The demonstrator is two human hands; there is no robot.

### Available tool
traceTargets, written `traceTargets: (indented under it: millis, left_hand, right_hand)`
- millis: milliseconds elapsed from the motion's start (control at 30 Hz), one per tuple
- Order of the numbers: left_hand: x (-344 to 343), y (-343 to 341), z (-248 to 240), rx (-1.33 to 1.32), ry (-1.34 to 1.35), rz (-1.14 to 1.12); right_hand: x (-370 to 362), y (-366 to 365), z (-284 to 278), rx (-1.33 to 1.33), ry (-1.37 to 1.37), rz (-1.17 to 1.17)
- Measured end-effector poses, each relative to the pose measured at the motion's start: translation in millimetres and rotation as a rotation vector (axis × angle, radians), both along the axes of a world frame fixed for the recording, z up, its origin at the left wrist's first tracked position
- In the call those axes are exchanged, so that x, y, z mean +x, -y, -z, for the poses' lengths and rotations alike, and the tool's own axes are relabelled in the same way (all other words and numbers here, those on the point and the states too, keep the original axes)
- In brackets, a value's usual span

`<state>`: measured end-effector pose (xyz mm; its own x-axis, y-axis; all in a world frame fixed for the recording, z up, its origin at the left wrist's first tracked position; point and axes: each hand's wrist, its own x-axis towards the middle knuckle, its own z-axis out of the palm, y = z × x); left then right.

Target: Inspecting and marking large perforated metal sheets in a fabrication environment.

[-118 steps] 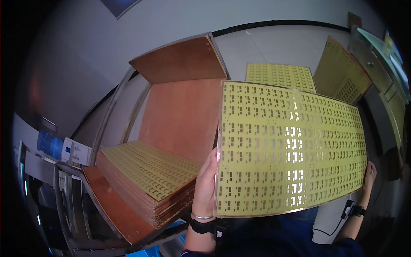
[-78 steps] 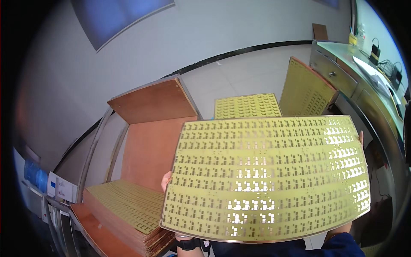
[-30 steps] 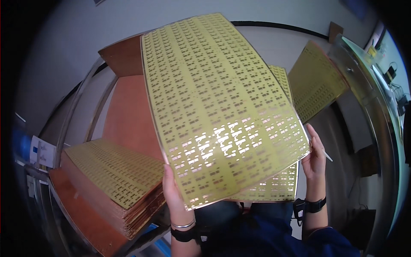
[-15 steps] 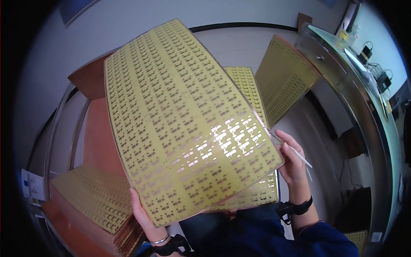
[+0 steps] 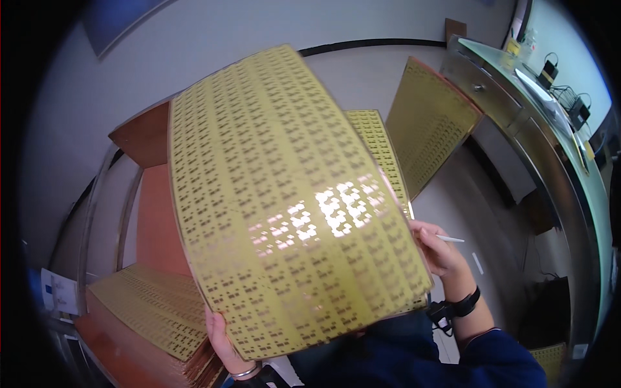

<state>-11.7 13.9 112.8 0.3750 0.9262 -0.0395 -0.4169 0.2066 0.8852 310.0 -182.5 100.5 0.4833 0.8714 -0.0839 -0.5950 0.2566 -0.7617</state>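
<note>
A large yellow-green printed circuit panel (image 5: pixel 272 278), covered in rows of small copper-coloured pads, is held up in front of me, tilted. My left hand (image 5: pixel 222 339) grips its lower left edge, thumb on the face and the other fingers hidden behind. At the panel's right edge, my right hand (image 5: pixel 440 251) is closed on a thin white pen-like stick (image 5: pixel 449 238). Whether its fingers also touch the panel cannot be made out. A second similar panel (image 5: pixel 381 139) shows partly behind the raised one.
A stack of panels (image 5: pixel 149 310) lies at lower left on a reddish-brown board rack (image 5: pixel 158 213) with metal rails. More panels (image 5: pixel 430 126) lean upright against a metal desk (image 5: pixel 498 90) at right. Cables and black adapters (image 5: pixel 577 111) sit on the desktop.
The raised panel has shifted slightly down and right with my left hand, covering more of the panel behind. My right hand has dropped a little, and the stick lies more level.
</note>
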Motion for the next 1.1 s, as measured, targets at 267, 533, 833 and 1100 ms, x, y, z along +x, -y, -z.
traceTargets:
  millis: [267, 533, 833, 1100]
  left_hand:
    - [-3.1, -8.3, -10.9, -0.026, 0.128, 0.268]
    - [37.2, 12.3, 5.1, -0.363, 0.641, 0.145]
    - [49.9, 32.4, 10.8, -0.162, 0.365, 0.184]
    - [44.7, 22.7, -25.5, -0.151, 0.110, -0.010]
  right_hand:
    - [3.4, -9.6, -12.4, 0.036, -0.019, 0.006]
    - [-26.7, -18.2, -4.7, 0.237, -0.064, 0.196]
    - [2.2, 16.6, 8.3, 0.260, -0.076, 0.269]
    - [17.9, 46.8, 12.6, 0.256, -0.062, 0.468]
